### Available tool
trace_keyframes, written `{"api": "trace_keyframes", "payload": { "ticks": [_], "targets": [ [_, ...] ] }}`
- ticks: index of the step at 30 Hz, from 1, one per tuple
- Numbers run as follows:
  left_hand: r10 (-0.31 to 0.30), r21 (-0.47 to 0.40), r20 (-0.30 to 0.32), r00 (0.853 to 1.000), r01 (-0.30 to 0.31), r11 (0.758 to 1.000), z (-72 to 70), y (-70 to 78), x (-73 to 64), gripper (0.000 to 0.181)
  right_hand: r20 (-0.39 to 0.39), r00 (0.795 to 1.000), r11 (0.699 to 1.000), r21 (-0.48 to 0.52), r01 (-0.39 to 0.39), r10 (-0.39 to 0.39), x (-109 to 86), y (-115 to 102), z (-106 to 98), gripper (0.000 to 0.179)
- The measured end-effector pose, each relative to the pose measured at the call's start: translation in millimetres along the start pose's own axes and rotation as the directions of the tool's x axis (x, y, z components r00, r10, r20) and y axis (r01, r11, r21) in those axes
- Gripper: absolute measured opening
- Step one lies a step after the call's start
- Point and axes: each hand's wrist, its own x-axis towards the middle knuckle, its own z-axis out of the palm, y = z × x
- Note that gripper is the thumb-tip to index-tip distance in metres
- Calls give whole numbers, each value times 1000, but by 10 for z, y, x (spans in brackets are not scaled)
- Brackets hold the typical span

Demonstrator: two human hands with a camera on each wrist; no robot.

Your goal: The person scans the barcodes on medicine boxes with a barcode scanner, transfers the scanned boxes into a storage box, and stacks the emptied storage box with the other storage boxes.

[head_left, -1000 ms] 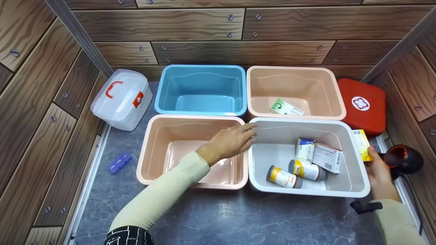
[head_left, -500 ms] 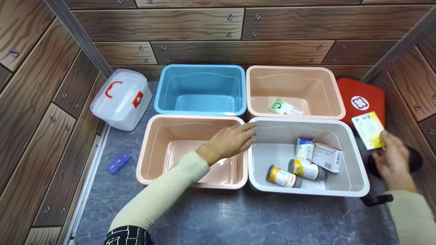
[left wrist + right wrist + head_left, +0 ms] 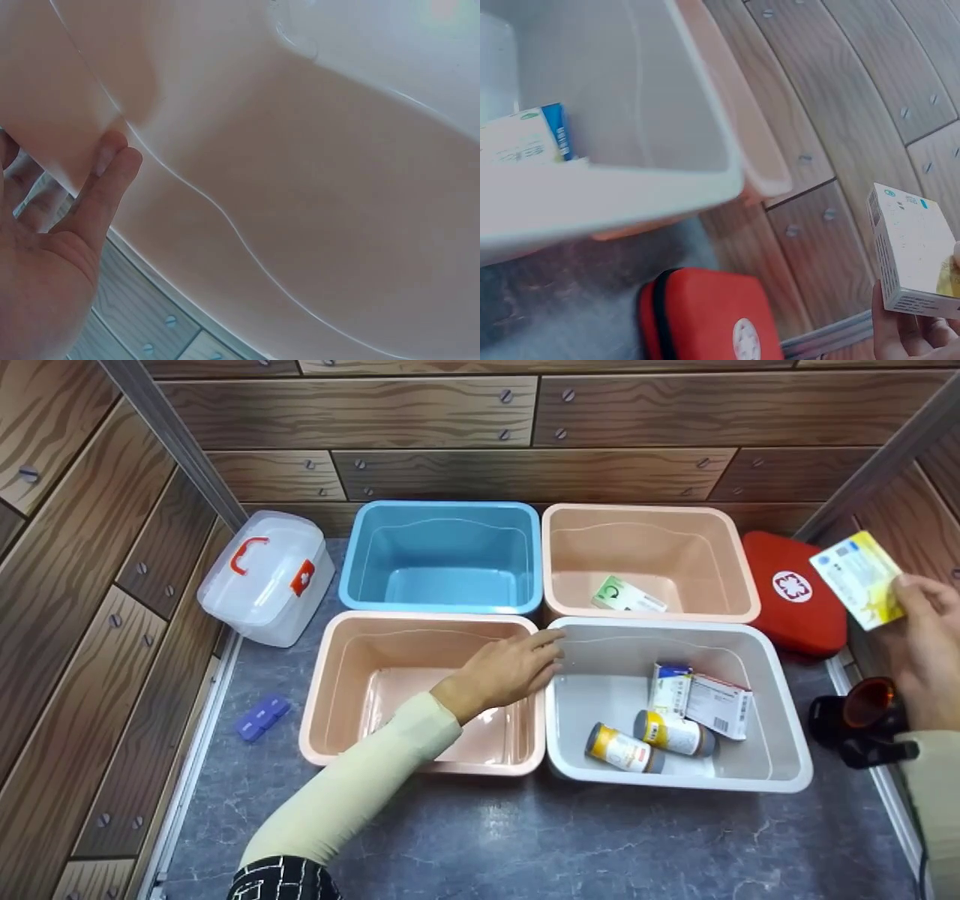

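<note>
In the head view my right hand point(image 3: 930, 649) pinches a white and yellow medicine box point(image 3: 859, 577), raised at the far right beside the red case. The right wrist view shows fingers point(image 3: 889, 330) under one end of this box point(image 3: 915, 251). My left hand point(image 3: 504, 675) hangs with relaxed fingers over the front peach bin point(image 3: 424, 769), its fingertips at the border with the grey bin point(image 3: 675, 784). Inside the grey bin lie two pill bottles point(image 3: 679, 735) point(image 3: 622, 750) and two medicine boxes point(image 3: 670, 690) point(image 3: 720, 706).
A blue bin point(image 3: 442, 555) and a second peach bin point(image 3: 649, 540) holding a green-white box point(image 3: 628, 595) stand behind. A clear first-aid box point(image 3: 266, 577) and purple pill organizer point(image 3: 262, 718) are left. The red case point(image 3: 799, 592) and a black object with an amber part point(image 3: 862, 716) are right.
My right hand has lifted the medicine box from beside the grey bin's right edge, carrying it up and to the right. My left hand has stayed in place.
</note>
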Motion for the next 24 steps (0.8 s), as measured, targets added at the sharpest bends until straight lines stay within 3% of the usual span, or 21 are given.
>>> {"api": "trace_keyframes", "payload": {
  "ticks": [5, 10, 13, 17, 23, 24],
  "targets": [
    [4, -6, -6, 1000, -4, 1000, 1, -3, 1, 37, 15, 1000, 998, -54, 18, -17, 81, -40, 323, 8],
    [8, 6, -8, 1000, -8, 1000, 1, 2, 2, 35, 55, 998, 979, -199, 51, -41, 187, 32, 690, 11],
    [8, 7, -8, 1000, -8, 1000, -2, 3, 2, 35, 87, 995, 941, -331, 73, -47, 272, 130, 906, 13],
    [3, 3, -4, 1000, -3, 1000, -6, -1, 3, 36, 141, 989, 868, -483, 116, -54, 395, 338, 1182, 11],
    [1, 6, 2, 1000, -1, 1000, -15, -1, -2, 37, 207, 978, 796, -591, 127, -2, 568, 785, 1545, 8],
    [1, 8, 2, 1000, -1, 1000, -19, -1, -5, 37, 215, 976, 772, -623, 128, 12, 588, 863, 1596, 7]
  ]
}}
